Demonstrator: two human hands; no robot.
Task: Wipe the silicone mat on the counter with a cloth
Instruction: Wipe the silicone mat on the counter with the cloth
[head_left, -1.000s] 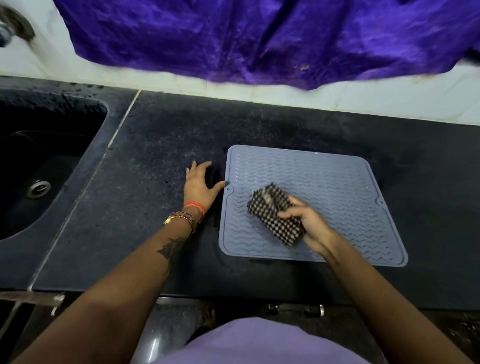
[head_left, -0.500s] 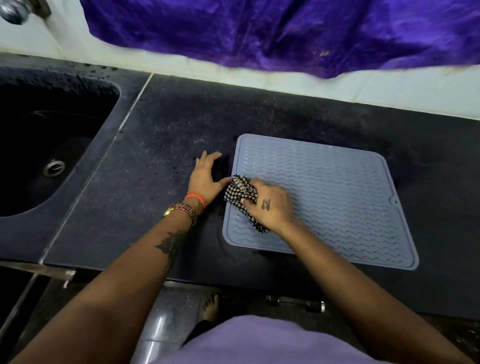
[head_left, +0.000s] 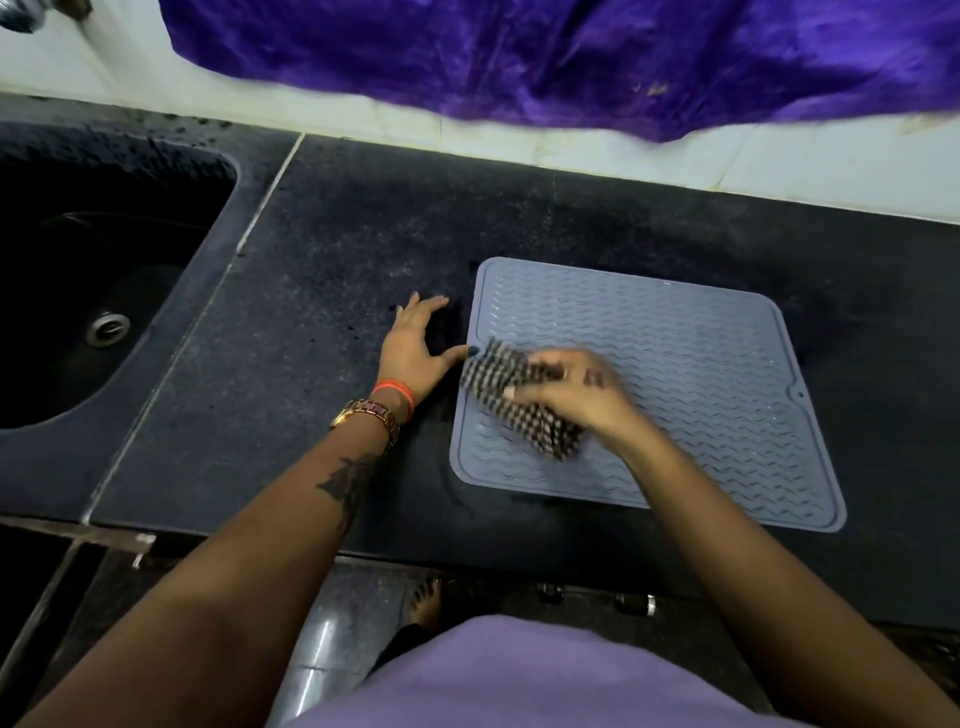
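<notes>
A grey-blue silicone mat (head_left: 691, 364) with wavy ridges lies flat on the black counter (head_left: 353, 249). A black-and-white checked cloth (head_left: 511, 397) is bunched on the mat's left part, pressed down under my right hand (head_left: 571, 395), which is blurred with motion. My left hand (head_left: 415, 348) rests flat on the counter just left of the mat, fingers spread, its thumb touching the mat's left edge. It holds nothing. A watch and an orange band sit on that wrist.
A dark sink (head_left: 88, 291) with a metal drain is set into the counter at the left. A purple cloth (head_left: 545, 57) hangs over the white wall behind. The counter's front edge runs just below the mat; the floor and a foot (head_left: 426, 597) show beneath.
My right hand swept the cloth from the mat's middle to its left edge, and now it is sliding back to the right. My left hand has stayed beside the mat.
</notes>
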